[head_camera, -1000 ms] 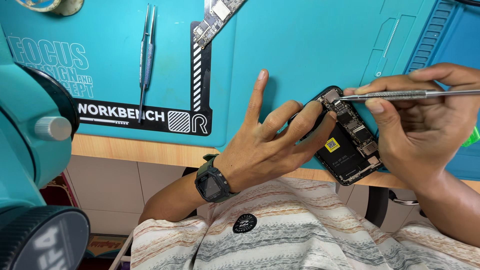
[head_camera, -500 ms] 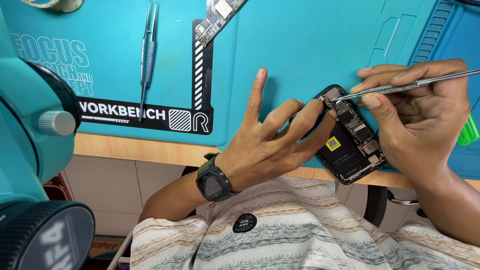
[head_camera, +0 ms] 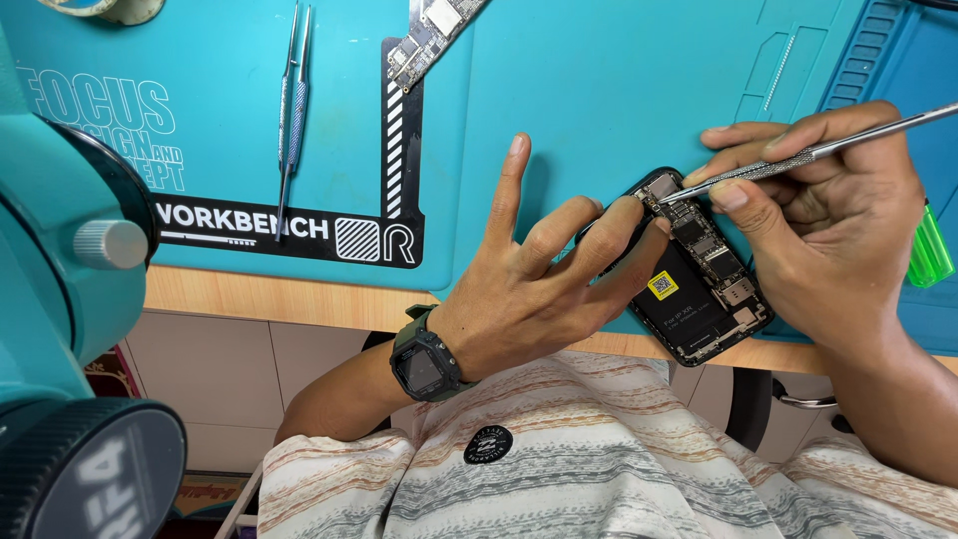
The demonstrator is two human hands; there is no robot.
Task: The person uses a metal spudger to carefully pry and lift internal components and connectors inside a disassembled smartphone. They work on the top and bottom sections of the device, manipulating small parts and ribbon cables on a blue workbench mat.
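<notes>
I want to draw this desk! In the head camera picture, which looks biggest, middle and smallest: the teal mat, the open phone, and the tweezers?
1. The teal mat looks biggest by far.
2. The open phone, steadied by the left hand and probed by the right hand.
3. The tweezers: about as long as the phone, but much thinner.

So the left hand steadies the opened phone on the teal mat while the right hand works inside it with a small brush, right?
Not a brush. The head view shows the right hand holding a thin metal pick, its tip inside the opened phone. The left hand does steady it on the teal mat.
</notes>
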